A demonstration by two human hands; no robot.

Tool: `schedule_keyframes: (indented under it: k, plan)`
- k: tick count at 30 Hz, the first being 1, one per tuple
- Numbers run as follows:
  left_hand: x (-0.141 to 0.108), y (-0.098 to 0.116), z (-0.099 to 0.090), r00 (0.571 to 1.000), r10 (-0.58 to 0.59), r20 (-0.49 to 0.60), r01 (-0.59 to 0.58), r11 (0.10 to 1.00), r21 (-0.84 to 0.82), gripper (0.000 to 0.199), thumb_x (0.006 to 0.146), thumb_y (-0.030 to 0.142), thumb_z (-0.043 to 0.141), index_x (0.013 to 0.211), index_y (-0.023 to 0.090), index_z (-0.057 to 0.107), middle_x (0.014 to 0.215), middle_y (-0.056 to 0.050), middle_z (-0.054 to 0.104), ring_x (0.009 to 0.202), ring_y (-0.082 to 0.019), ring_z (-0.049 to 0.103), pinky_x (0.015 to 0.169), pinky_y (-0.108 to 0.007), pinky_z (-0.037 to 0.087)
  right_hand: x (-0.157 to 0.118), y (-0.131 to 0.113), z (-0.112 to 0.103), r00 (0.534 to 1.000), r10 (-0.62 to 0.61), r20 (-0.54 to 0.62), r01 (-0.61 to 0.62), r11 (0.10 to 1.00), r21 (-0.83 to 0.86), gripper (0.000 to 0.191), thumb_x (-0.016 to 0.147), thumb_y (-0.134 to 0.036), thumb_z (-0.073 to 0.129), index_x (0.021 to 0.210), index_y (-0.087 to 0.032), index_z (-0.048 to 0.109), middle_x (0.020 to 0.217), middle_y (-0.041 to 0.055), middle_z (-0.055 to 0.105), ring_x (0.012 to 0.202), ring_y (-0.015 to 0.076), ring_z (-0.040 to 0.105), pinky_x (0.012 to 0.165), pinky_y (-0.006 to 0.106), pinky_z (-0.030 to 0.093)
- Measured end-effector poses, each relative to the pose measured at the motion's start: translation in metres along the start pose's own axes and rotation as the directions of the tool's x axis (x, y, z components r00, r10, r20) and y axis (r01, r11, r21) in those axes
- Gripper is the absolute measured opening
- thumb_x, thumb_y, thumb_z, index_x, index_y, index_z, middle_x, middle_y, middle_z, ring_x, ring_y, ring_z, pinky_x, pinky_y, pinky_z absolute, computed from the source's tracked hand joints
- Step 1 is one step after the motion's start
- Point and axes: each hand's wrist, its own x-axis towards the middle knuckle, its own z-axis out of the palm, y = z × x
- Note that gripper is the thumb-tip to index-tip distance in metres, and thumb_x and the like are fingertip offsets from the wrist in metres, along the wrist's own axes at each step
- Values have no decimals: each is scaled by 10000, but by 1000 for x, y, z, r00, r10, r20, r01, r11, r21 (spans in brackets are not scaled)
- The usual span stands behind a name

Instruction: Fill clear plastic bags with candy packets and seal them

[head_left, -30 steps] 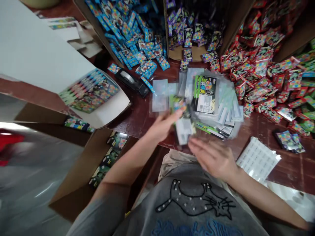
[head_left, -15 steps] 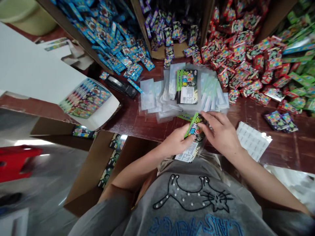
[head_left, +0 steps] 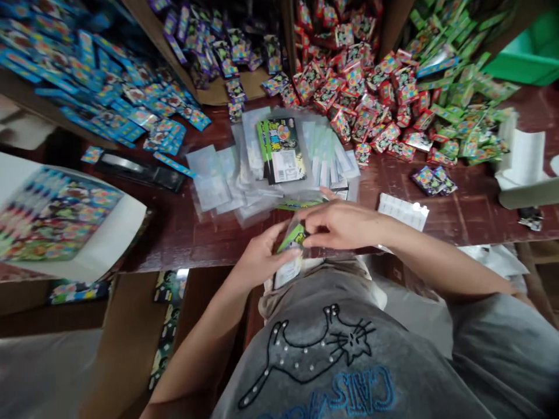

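Observation:
At the table's front edge, close to my body, both hands meet on a black and green printed packet (head_left: 290, 265) with a white label area. My left hand (head_left: 262, 259) grips its left side, the thumb lying across the front. The fingers of my right hand (head_left: 340, 222) are closed at the packet's upper right edge, where some clear film shows; they hide part of it. Just beyond lies a spread of clear plastic bags (head_left: 212, 177) with a few similar printed packets (head_left: 288, 154) on top. A green strip of another packet (head_left: 301, 204) shows near my right hand.
Heaps of small candy packs fill the back: blue (head_left: 126, 96), purple (head_left: 238, 49), red (head_left: 362, 87) and green (head_left: 471, 110). A white box (head_left: 124, 233) of packs stands left, beside a black tape dispenser (head_left: 140, 170). At right lie two purple packs (head_left: 434, 180) and a white sheet (head_left: 404, 210).
The view has swung to the right, bringing a green bin into sight. My right hand has turned more sideways across the packet's top, and the packet is more covered by my hands.

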Motion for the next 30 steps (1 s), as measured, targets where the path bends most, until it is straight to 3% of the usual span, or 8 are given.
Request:
schedule_keyframes:
  k: [3, 6, 10, 16, 19, 22, 26, 30]
  plan:
    - [-6, -4, -8, 985, -80, 154, 93, 992, -82, 516, 735, 461, 978, 1146, 201, 804, 1085, -60, 851, 1000, -284, 808, 923, -425, 679, -6, 4, -8, 990, -112, 87, 99, 985, 144, 201, 1045, -287, 695, 852, -231, 676, 1287, 11, 791, 1223, 190, 737, 1276, 545, 376]
    - [-5, -3, -1, 982, -143, -125, 125, 982, -141, 362, 801, 479, 948, 1023, 215, 840, 988, -50, 853, 892, -270, 802, 870, -417, 676, -9, 9, 11, 973, 5, -229, 50, 971, 233, 199, 1073, -437, 642, 1103, -258, 723, 1380, 79, 764, 1332, 236, 698, 1242, 526, 435]
    - [3, -1, 30, 879, -128, -459, 36, 979, -203, 332, 861, 477, 886, 1042, 201, 841, 1073, -55, 861, 966, -263, 801, 901, -392, 660, -5, 9, 69, 834, 330, -441, -187, 923, 336, 511, 1065, -669, 556, 1292, -216, 632, 1147, 124, 808, 1056, 284, 782, 862, 390, 591]
    - [17, -24, 63, 817, 46, -575, 19, 994, 107, 448, 1024, 565, 693, 1254, 183, 729, 1182, -135, 824, 1082, -301, 795, 977, -454, 652, 21, 33, 131, 682, 531, -503, -640, 766, -60, 391, 1136, -415, 363, 1075, -136, 631, 695, 104, 688, 536, 234, 599, 541, 315, 238]
    - [36, -26, 22, 706, 333, -625, 0, 883, 470, 679, 1019, 581, 703, 1535, 168, 548, 1617, -255, 577, 1529, -389, 554, 1283, -589, 456, 33, 51, 135, 685, 546, -483, -682, 714, -159, 341, 1138, -361, 393, 1077, -125, 632, 679, 90, 676, 500, 193, 542, 539, 305, 181]
    - [81, -13, -68, 644, 464, -609, 145, 707, 692, 785, 1010, 536, 731, 1609, 101, 468, 1789, -286, 311, 1720, -403, 238, 1407, -638, 196, 36, 57, 134, 707, 523, -476, -673, 704, -225, 384, 1156, -414, 394, 1110, -124, 641, 679, 84, 677, 516, 199, 574, 529, 309, 195]
    - [152, 23, -183, 685, 300, -664, 377, 634, 675, 789, 972, 611, 788, 1466, 26, 599, 1731, -348, 394, 1646, -435, 385, 1358, -649, 274, 24, 42, 128, 724, 342, -599, -548, 813, -198, 490, 1148, -551, 428, 1254, -125, 643, 938, 147, 772, 805, 278, 737, 605, 336, 427]
    - [194, 61, -216, 805, 257, -534, 245, 675, 696, 1044, 868, 973, 590, 1135, -31, 692, 1336, -323, 731, 1492, -506, 556, 1255, -727, 395, -18, 50, 91, 635, 191, -749, -451, 878, -158, 483, 1126, -584, 459, 1284, -167, 644, 1096, 165, 767, 998, 313, 724, 862, 425, 574]
